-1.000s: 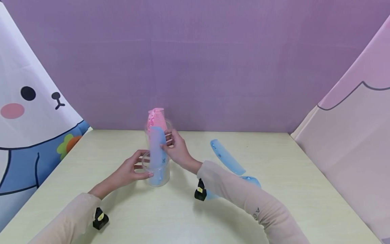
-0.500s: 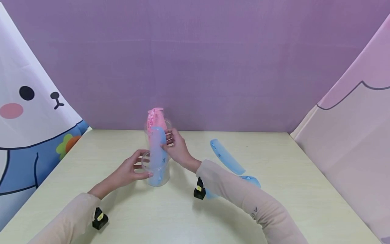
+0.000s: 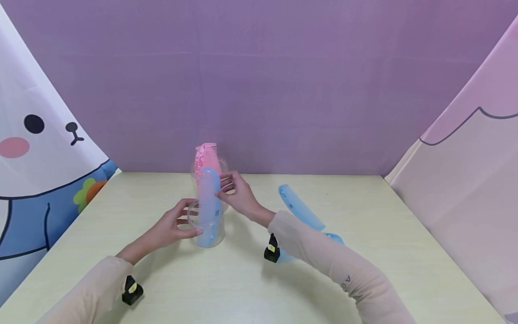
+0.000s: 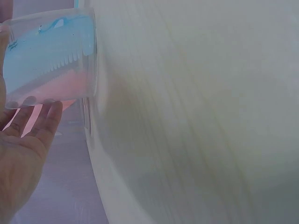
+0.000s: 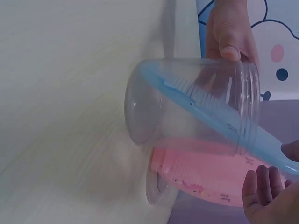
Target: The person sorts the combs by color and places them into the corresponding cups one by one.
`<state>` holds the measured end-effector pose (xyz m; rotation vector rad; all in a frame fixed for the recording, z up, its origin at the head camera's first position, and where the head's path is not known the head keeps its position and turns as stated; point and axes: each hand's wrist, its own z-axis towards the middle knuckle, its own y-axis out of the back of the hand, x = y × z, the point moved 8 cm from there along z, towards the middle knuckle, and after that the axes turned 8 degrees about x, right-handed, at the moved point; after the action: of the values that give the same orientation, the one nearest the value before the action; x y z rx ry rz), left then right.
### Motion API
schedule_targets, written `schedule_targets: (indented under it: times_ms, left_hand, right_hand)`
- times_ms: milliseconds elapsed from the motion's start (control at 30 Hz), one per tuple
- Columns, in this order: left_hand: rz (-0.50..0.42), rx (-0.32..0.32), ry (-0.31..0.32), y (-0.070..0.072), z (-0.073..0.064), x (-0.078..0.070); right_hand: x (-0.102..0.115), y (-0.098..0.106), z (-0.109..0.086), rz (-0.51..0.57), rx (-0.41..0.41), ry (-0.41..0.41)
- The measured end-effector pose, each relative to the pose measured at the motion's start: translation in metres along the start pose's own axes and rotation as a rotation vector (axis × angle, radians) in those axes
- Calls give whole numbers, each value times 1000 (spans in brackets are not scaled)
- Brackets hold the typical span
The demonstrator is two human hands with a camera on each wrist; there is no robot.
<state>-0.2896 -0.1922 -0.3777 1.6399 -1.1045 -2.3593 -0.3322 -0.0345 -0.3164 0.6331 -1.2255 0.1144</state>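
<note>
A clear plastic cup [image 3: 220, 234] stands upright on the table, and my left hand [image 3: 167, 230] grips it from the left. Inside it a translucent blue comb [image 3: 209, 191] leans, its upper part sticking out above the rim. My right hand [image 3: 244, 198] pinches the comb's upper right edge, thumb in front and fingers behind. In the right wrist view, the thumb overlaps the blue comb [image 5: 210, 119]. Right behind stands a second clear cup [image 3: 224, 165], mostly hidden, holding pink combs [image 3: 210, 156], how many I cannot tell.
To the right, a blue comb [image 3: 300, 208] lies slantwise on the pale table [image 3: 384, 252]. Another blue piece [image 3: 335, 237] shows below it, and one more [image 3: 285, 257] beneath my right sleeve, both partly hidden. A purple cloth backdrop [image 3: 283, 90] rises behind the table.
My right hand and forearm have shifted slightly to the right, with the thumb nearer the comb's edge. The left hand, cup and blue comb look nearly unmoved.
</note>
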Motion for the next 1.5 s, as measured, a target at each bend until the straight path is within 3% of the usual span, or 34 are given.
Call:
schedule_targets:
  times_ms: [333, 667, 1500]
  left_hand:
    - [6, -4, 0, 0, 0, -2]
    - [1, -6, -19, 0, 0, -2]
    - [-14, -2, -22, -1, 0, 0]
  right_hand:
    - [-8, 24, -9, -38, 20, 4]
    - [-33, 41, -26, -62, 70, -38]
    - [-97, 90, -92, -192, 412, -85]
